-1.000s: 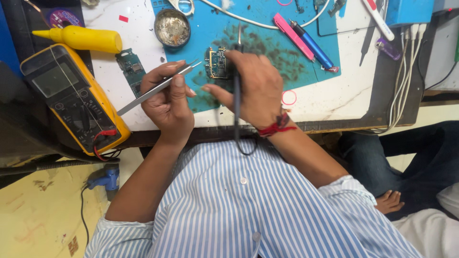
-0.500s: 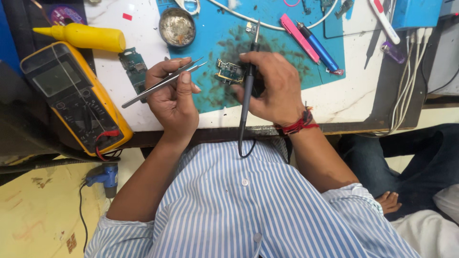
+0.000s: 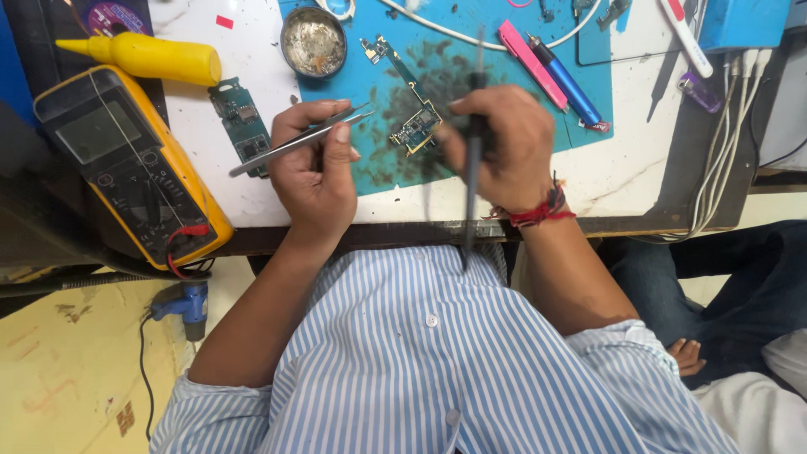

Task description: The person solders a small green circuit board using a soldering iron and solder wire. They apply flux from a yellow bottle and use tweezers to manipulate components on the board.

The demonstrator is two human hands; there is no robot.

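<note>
Since the earlier frame, the left hand (image 3: 315, 172), fingers clenched on tweezers (image 3: 294, 141), was drawn nearer the circuit board (image 3: 416, 130) on the blue mat (image 3: 504, 109); the right hand (image 3: 496, 143), gripping a soldering iron (image 3: 473, 151), should be braced steadily.

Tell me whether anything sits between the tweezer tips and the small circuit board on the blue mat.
Nothing visible does. The tweezers in the left hand point across bare blue mat toward the circuit board.
</note>
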